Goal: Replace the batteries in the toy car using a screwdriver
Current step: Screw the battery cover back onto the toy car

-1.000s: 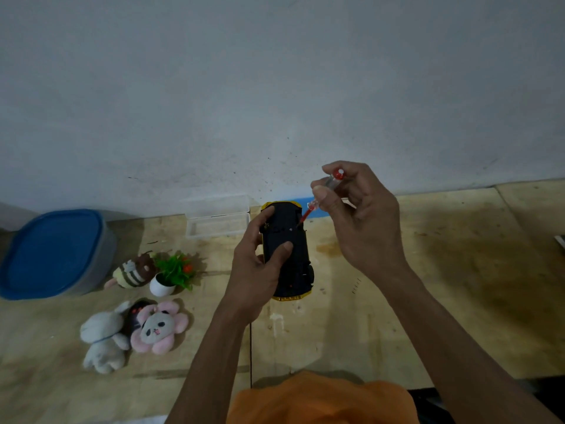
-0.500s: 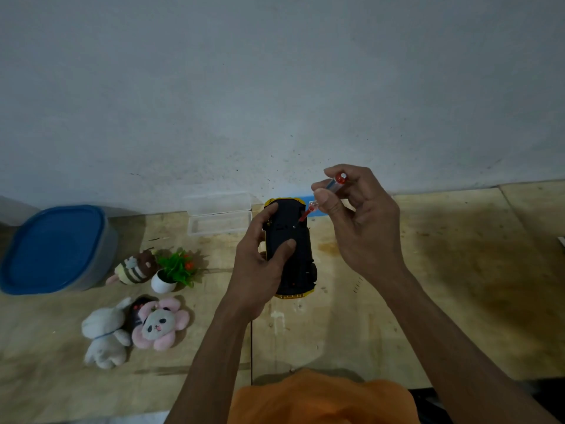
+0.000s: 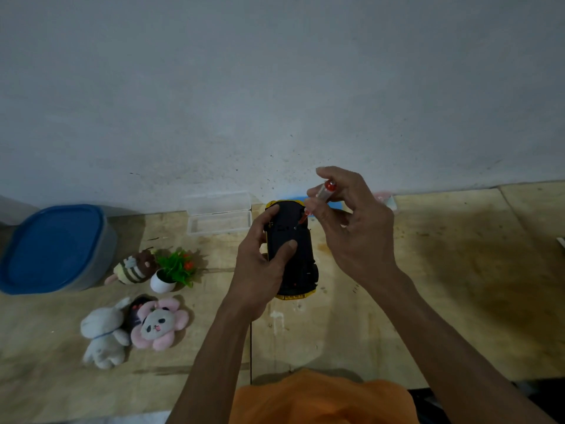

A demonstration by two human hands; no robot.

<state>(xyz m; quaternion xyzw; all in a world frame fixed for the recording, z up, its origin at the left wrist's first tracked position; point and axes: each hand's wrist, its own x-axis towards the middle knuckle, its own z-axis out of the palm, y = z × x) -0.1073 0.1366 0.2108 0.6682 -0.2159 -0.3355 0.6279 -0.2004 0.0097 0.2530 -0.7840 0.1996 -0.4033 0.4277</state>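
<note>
The yellow toy car is turned upside down, its black underside facing me, above the wooden table. My left hand grips it from the left side, thumb pressed on the underside. My right hand pinches a small screwdriver with a clear handle and red cap. Its red shaft slants down-left, and the tip meets the car's underside near the far end.
A clear plastic box with its lid open sits by the wall behind the car. A blue-lidded container is at the far left. Plush toys and a small potted plant lie left of my left arm.
My fingers on the screwdriver handle have shifted slightly, as if turning it. The car and left hand stay almost where they were.
</note>
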